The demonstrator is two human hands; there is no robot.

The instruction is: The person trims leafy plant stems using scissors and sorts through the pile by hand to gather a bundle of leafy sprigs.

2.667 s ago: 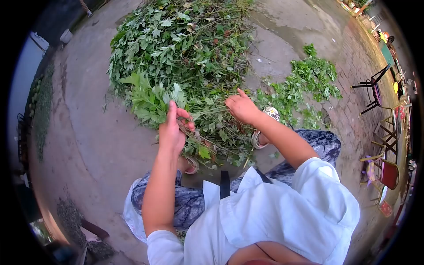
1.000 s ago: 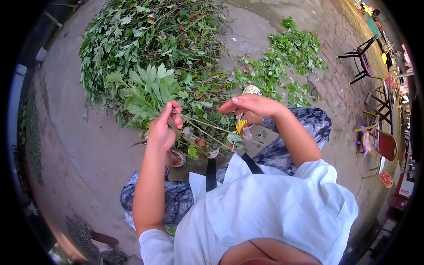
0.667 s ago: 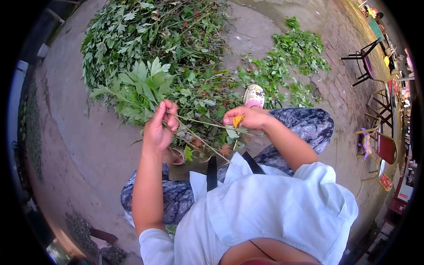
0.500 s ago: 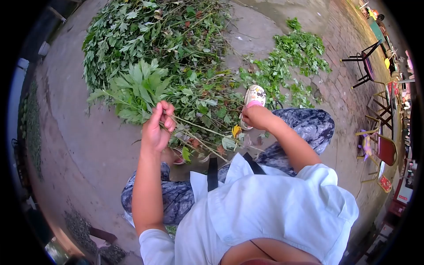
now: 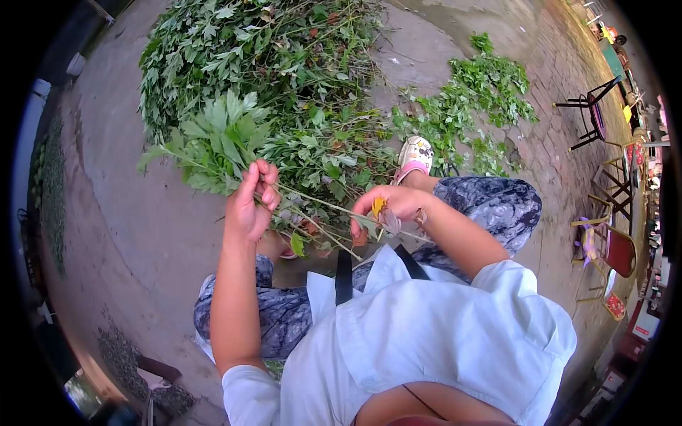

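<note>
My left hand (image 5: pixel 254 202) is closed around a bunch of leafy stems (image 5: pixel 220 138), with broad green leaves fanning out above the fist and bare stalks running down to the right. At the lower part of those stalks is my right hand (image 5: pixel 388 207), its fingers curled beside a yellow leaf (image 5: pixel 379 206) and a withered leaf (image 5: pixel 390 222). Whether the right fingers grip a stalk or leaf is too small to tell. A large heap of cut greens (image 5: pixel 263 57) lies on the ground beyond both hands.
A smaller spread of green leaves (image 5: pixel 490 85) lies at the upper right, near my shoe (image 5: pixel 415 156). Chairs, one dark (image 5: pixel 592 113) and one red-brown (image 5: pixel 619 252), stand along the right side. A white container (image 5: pixel 77 64) is at the far left.
My right hand has moved left and down, from beside the shoe to the stalks and the yellow leaf. My left hand still holds the bunch in nearly the same place.
</note>
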